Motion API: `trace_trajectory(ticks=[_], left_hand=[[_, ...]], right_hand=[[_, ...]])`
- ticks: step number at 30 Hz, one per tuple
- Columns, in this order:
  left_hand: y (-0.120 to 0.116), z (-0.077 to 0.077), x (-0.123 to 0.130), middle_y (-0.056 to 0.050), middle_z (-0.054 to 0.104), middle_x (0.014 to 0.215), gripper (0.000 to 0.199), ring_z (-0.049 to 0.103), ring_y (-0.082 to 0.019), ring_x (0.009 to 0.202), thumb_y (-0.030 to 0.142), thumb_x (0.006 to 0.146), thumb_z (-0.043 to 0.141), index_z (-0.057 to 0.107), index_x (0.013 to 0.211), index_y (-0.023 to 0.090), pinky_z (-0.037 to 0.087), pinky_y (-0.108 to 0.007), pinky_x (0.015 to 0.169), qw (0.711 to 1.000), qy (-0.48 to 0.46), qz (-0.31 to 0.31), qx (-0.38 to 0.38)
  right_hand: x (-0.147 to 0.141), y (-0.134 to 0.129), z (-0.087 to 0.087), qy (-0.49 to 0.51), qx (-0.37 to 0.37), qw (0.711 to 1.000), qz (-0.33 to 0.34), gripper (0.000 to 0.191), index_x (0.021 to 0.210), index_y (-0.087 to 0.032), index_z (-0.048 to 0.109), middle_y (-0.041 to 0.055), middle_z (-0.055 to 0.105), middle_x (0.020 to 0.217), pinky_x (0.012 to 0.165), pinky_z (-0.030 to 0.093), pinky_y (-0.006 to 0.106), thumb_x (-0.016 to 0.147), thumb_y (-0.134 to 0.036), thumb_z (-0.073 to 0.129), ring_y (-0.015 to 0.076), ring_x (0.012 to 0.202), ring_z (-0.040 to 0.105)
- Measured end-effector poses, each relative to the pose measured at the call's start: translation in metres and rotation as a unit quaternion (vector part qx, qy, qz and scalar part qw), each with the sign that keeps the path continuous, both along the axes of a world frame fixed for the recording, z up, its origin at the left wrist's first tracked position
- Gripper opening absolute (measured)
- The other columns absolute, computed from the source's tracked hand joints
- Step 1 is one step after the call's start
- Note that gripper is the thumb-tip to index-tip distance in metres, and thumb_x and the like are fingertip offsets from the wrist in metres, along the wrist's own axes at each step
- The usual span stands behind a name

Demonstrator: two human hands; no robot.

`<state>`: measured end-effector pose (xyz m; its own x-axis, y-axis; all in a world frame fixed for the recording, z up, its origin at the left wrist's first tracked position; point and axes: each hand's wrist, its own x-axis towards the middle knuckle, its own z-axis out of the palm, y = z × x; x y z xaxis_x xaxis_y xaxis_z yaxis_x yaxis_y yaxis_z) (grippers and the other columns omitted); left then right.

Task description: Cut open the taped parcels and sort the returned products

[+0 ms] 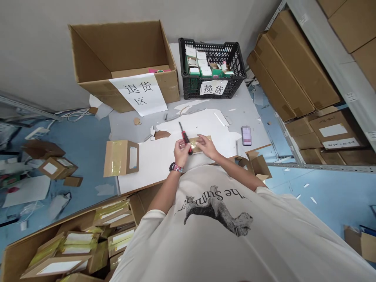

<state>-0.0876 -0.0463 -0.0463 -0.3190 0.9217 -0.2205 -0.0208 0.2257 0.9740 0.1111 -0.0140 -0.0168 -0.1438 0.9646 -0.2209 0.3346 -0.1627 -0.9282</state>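
My left hand (181, 152) is closed around a red-and-black screwdriver (185, 139), whose thin shaft points away from me. Under and between my hands lies a small cardboard box (209, 139) with shiny tape across its top. The fingers of my right hand (206, 146) are on this box, thumb on the taped top and forefinger toward its far side; part of the grip is hidden. A larger taped carton (116, 158) with a white label stands at the left end of the white table (155, 168).
At the back are an open carton (96, 92) with a paper sign and a black crate (194, 90) holding small boxes. A phone (246, 136) lies at right. Taped boxes fill a big carton (26, 244) at lower left. Shelving (320, 51) with cartons rises at right.
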Motion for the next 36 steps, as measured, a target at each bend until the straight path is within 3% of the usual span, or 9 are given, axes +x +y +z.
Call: trace_trajectory(ticks=[3,6,8,11,13,17,25,32,36], left_hand=[[-0.005,0.016,0.011,-0.01,0.082,0.123,0.035,0.077,-0.028,0.112,0.052,0.107,0.076,0.082,0.131,0.027,0.066,-0.044,0.102,0.984,0.08,-0.134,0.082],[-0.005,0.014,-0.001,-0.014,0.079,0.137,0.035,0.072,-0.037,0.133,0.041,0.109,0.073,0.082,0.139,0.027,0.057,-0.058,0.123,0.959,0.199,-0.178,0.092],[-0.001,0.003,-0.014,-0.017,0.071,0.156,0.062,0.061,-0.043,0.153,0.039,0.099,0.085,0.072,0.157,0.025,0.045,-0.065,0.136,0.942,0.25,-0.206,0.089],[0.01,-0.021,-0.029,-0.022,0.054,0.177,0.113,0.044,-0.049,0.169,0.044,0.078,0.104,0.052,0.175,0.021,0.033,-0.068,0.144,0.918,0.263,-0.282,0.089],[0.015,-0.036,-0.034,-0.024,0.049,0.18,0.125,0.042,-0.049,0.172,0.046,0.072,0.108,0.047,0.177,0.02,0.032,-0.067,0.145,0.915,0.249,-0.307,0.081],[0.02,-0.053,-0.037,-0.022,0.053,0.178,0.125,0.052,-0.045,0.167,0.047,0.073,0.106,0.044,0.179,0.022,0.041,-0.062,0.141,0.935,0.187,-0.297,0.054],[0.016,-0.055,-0.039,-0.015,0.069,0.163,0.123,0.064,-0.041,0.155,0.044,0.061,0.11,0.054,0.17,0.028,0.053,-0.056,0.129,0.964,0.111,-0.243,-0.007],[0.011,-0.057,-0.035,-0.017,0.067,0.164,0.123,0.063,-0.039,0.154,0.05,0.062,0.107,0.053,0.169,0.027,0.056,-0.052,0.126,0.969,0.048,-0.242,-0.016],[0.008,-0.059,-0.034,-0.016,0.069,0.16,0.121,0.065,-0.038,0.151,0.052,0.063,0.107,0.054,0.169,0.026,0.056,-0.051,0.124,0.969,0.049,-0.24,-0.014]], right_hand=[[-0.012,0.006,0.004,0.038,-0.049,0.998,-0.001,0.062,0.15,-0.024,0.07,0.0077,0.085,0.119,0.104,0.068,0.042,0.105,-0.067,0.069,0.0264,0.108,0.082],[0.002,0.01,0.012,-0.025,-0.072,0.997,0.005,0.054,0.153,-0.024,0.066,0.0049,0.084,0.108,0.09,0.07,0.038,0.113,-0.058,0.055,0.0235,0.091,0.081],[0.02,0.01,0.019,-0.098,-0.051,0.993,0.027,0.05,0.155,-0.024,0.066,0.006,0.085,0.112,0.092,0.07,0.039,0.114,-0.05,0.053,0.0253,0.094,0.081],[0.048,0.01,0.033,-0.177,0.005,0.979,0.102,0.051,0.16,-0.025,0.068,0.0093,0.085,0.135,0.109,0.065,0.045,0.111,-0.037,0.059,0.0315,0.119,0.08],[0.058,0.01,0.043,-0.222,0.016,0.962,0.157,0.051,0.162,-0.027,0.069,0.0091,0.083,0.145,0.112,0.062,0.045,0.113,-0.036,0.059,0.0334,0.127,0.079],[0.058,0.013,0.063,-0.34,-0.007,0.909,0.241,0.044,0.156,-0.029,0.074,0.0096,0.086,0.138,0.102,0.06,0.04,0.119,-0.043,0.055,0.034,0.122,0.08],[0.021,0.022,0.081,-0.459,0.024,0.81,0.365,0.041,0.151,-0.024,0.073,0.0157,0.086,0.137,0.103,0.057,0.04,0.124,-0.042,0.048,0.0344,0.125,0.081],[-0.003,0.031,0.082,-0.505,0.045,0.758,0.41,0.041,0.147,-0.018,0.074,0.0189,0.087,0.129,0.104,0.057,0.04,0.125,-0.04,0.047,0.0346,0.124,0.083],[-0.014,0.036,0.082,-0.518,0.06,0.743,0.421,0.036,0.139,-0.019,0.077,0.0182,0.088,0.125,0.101,0.058,0.04,0.123,-0.036,0.051,0.0342,0.122,0.084]])
